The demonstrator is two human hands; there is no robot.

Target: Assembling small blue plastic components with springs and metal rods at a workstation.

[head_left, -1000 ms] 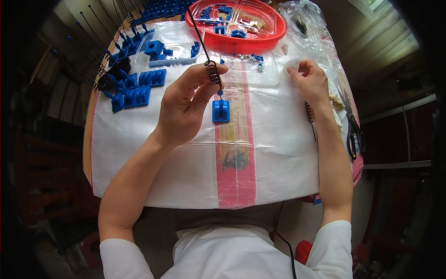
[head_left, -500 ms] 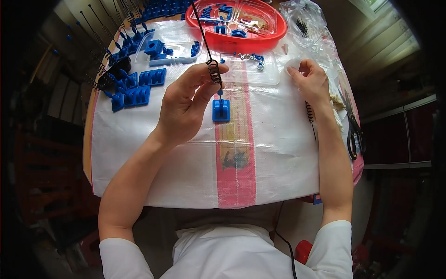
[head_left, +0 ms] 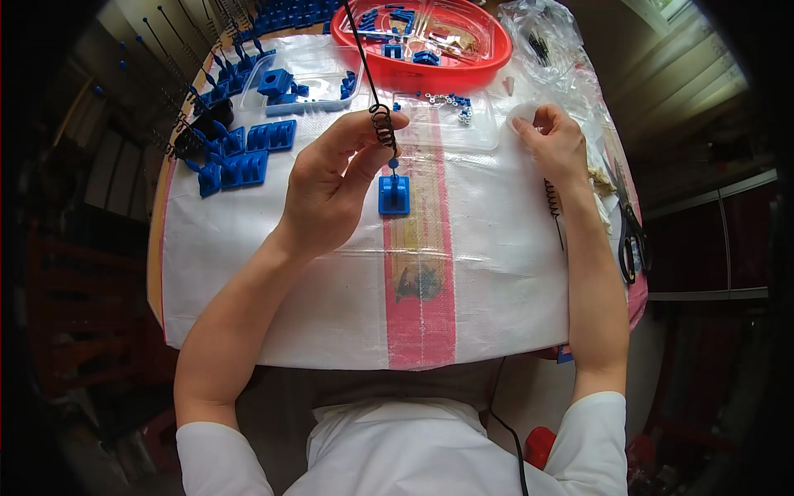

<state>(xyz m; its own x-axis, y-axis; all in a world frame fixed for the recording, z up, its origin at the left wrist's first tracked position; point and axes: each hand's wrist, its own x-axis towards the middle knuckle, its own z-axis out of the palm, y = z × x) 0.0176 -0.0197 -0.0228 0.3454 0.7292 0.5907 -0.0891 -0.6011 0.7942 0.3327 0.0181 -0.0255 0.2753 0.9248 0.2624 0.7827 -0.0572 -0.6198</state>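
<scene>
My left hand [head_left: 327, 178] pinches a black coiled spring wire [head_left: 382, 124] between thumb and fingers. Its straight end runs up past the top of the picture. Just under the fingertips is a small blue bead [head_left: 393, 164] on the wire. Directly below it a square blue plastic base [head_left: 394, 198] with a raised middle is on the table cover; whether the wire enters it is unclear. Off to the right, my right hand [head_left: 552, 145] is closed at a small round translucent dish [head_left: 522, 120]; what its fingers grip is hidden. A second black spring [head_left: 552, 200] shows beside that wrist.
A clear tray [head_left: 318, 106] of blue parts is at the back left, near rows of blue bases [head_left: 256, 165]. Behind stands a red basin [head_left: 463, 78]. Small rings lie on a clear lid [head_left: 480, 136]. Black scissors [head_left: 630, 248] and a plastic bag [head_left: 542, 41] are at right.
</scene>
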